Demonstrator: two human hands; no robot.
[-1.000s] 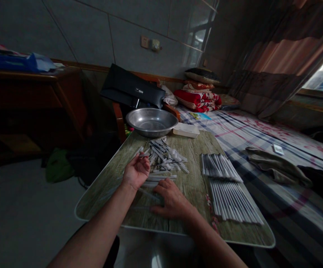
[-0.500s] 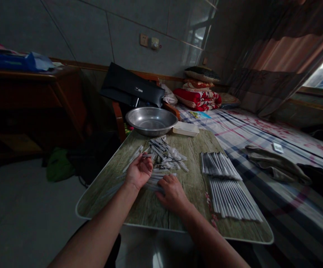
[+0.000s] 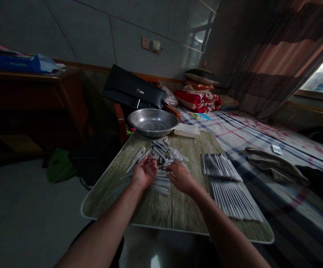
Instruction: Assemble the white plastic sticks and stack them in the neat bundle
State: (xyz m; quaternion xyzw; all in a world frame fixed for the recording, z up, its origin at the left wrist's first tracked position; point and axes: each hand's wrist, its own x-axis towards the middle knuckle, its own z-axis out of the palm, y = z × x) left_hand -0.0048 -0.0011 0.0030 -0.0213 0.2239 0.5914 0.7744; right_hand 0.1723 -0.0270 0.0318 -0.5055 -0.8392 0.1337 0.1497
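My left hand [image 3: 144, 173] is turned palm up over the left side of a loose pile of thin white pen-like sticks [image 3: 161, 147], some with dark ends. Its fingers are curled, and a slim pale stick seems to lie between thumb and fingertips. At the pile's right side, my right hand [image 3: 181, 178] is palm down with bent fingers pressed together; what its fingertips hold is hidden. Clear-looking tubes [image 3: 161, 183] lie side by side between the hands. Two neat rows of similar sticks, an upper row [image 3: 221, 167] and a lower row [image 3: 235, 199], are on the right.
The wood-patterned table [image 3: 189, 212] bears a metal basin [image 3: 153, 124] and a white plastic tray [image 3: 187, 130] at its far edge. A bed with a checked sheet [image 3: 228, 126] adjoins the right side. Behind the basin, a black case [image 3: 133, 89] rests on a chair.
My right hand has moved forward and slightly right, from the tubes up to the pile's edge. My left hand has shifted a little right, still curled. The view has shifted slightly.
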